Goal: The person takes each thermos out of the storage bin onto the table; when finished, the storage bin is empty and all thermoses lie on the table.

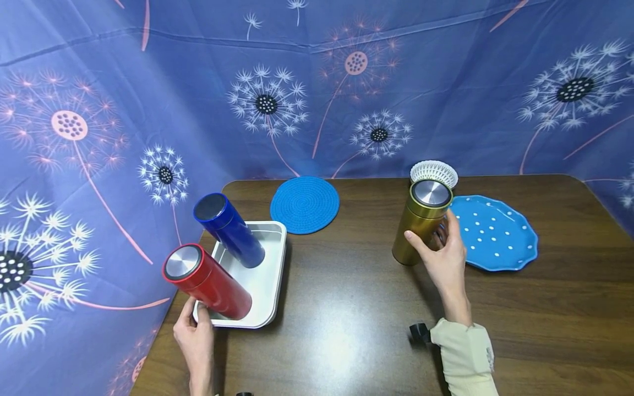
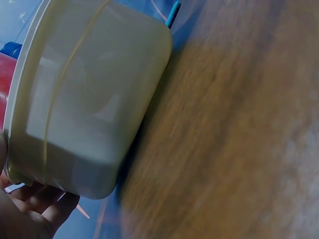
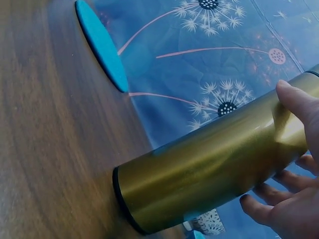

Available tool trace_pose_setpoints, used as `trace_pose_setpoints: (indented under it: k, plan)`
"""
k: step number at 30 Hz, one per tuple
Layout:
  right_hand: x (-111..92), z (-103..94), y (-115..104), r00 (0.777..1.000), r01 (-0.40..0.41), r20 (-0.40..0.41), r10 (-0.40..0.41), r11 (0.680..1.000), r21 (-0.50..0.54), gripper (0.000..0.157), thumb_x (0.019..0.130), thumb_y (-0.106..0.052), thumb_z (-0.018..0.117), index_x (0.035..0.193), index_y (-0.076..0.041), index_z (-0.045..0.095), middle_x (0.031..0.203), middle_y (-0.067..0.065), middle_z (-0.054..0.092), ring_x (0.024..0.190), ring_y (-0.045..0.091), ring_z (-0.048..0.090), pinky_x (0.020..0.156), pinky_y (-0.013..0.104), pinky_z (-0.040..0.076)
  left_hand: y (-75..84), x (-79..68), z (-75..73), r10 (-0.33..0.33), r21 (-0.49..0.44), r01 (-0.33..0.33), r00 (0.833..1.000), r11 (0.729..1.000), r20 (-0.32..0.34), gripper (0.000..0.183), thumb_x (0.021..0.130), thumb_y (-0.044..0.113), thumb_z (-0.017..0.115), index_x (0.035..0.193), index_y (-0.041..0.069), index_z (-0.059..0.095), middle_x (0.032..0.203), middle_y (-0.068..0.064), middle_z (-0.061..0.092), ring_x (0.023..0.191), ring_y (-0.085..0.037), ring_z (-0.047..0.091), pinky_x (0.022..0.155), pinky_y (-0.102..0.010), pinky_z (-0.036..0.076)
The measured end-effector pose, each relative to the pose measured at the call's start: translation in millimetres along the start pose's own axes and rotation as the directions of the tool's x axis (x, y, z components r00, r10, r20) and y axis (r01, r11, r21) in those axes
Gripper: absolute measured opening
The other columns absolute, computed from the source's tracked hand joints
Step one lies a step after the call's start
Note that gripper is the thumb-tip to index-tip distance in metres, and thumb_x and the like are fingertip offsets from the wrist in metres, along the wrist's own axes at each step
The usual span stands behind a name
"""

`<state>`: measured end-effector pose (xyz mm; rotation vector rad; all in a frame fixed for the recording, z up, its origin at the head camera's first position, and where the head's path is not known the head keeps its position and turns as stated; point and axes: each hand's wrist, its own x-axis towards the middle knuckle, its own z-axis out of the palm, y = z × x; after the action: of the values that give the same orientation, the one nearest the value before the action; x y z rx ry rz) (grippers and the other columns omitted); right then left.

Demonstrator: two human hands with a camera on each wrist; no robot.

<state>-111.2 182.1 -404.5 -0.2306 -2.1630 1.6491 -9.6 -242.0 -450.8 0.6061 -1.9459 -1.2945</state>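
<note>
With my right hand (image 1: 443,261) I grip the gold flask (image 1: 413,234), thumb on its near side and curled fingers round the other. It is upright right of the table's middle, toward the back edge; I cannot tell whether its base touches the table (image 1: 346,308). My left hand (image 1: 193,333) pinches the white tray (image 1: 264,291) at its near left corner, thumb at the rim and fingers below. The tray lies along the table's left edge. Between it and the gold flask runs a broad stretch of brown wood, reaching down to the near edge.

Right behind the gold flask, a white lattice bowl (image 1: 433,169) sits at the back edge; just to the right, the dotted blue plate (image 1: 495,234) limits sideways movement. A round blue mat (image 1: 304,204) lies by the back edge, just beside the tray's far right corner. Inside the tray stand a red flask (image 1: 215,291), near my left hand, and a blue flask (image 1: 238,239) behind it. The mark on my right sleeve (image 1: 465,352) is too small to read.
</note>
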Motion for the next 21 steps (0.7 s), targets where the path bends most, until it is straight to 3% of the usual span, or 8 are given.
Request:
trace_pose_setpoints:
  k: [6,13,21]
  plan:
    - [-7,-6.4,0,0.999,-0.015,0.032,0.015,1.000,-0.009,0.091,0.081,-0.013,0.079,0.154,-0.024,0.026,0.153,0.012,0.036,0.135,0.033,0.042,0.108,0.048,0.037,-0.9,0.0,0.4,-0.004,-0.015,0.004,1.000,1.000,0.002,0.027,0.090,-0.007,0.052,0.112,-0.011,0.067,0.084,0.030,0.060,0.076,0.007,0.054,0.063,-0.007,0.041]
    - [-22,-13.3,2,0.998,-0.045,0.052,0.047,0.998,-0.048,0.097,0.082,-0.013,0.078,0.156,-0.028,0.016,0.154,0.012,0.035,0.138,0.031,0.040,0.106,0.051,0.037,-3.6,1.6,-0.4,0.003,0.011,-0.003,1.000,1.000,0.009,0.028,0.090,-0.006,0.053,0.114,-0.008,0.068,0.083,0.033,0.058,0.072,0.008,0.051,0.059,-0.008,0.039]
    - [-46,-28.7,3,0.996,-0.057,0.056,0.068,0.981,-0.184,0.096,0.083,-0.015,0.078,0.156,-0.027,0.017,0.153,0.011,0.038,0.135,0.031,0.043,0.104,0.043,0.041,-3.3,2.2,0.4,0.004,-0.006,-0.004,1.000,1.000,0.006,0.027,0.091,-0.006,0.053,0.113,-0.007,0.069,0.084,0.032,0.059,0.075,0.008,0.053,0.063,-0.007,0.040]
